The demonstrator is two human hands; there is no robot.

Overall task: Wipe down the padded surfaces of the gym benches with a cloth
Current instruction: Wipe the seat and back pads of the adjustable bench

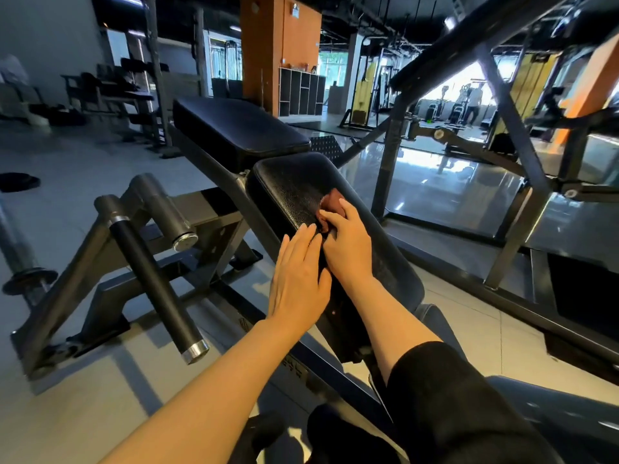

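Observation:
A black padded bench pad [288, 185] slopes from the centre toward me, with a second black pad [234, 125] beyond it. My right hand [346, 242] holds a small brown cloth [330, 204] against the near pad, fingers curled over it, so most of the cloth is hidden. My left hand [298, 276] lies flat with straight fingers on the pad's left edge, just beside the right hand.
Two black roller bars [154, 262] and the grey bench frame [80, 289] stand to the left. A sloped metal machine frame [509, 135] rises on the right. A weight plate [16, 180] lies on the floor far left. A distant person [473, 105] stands at back right.

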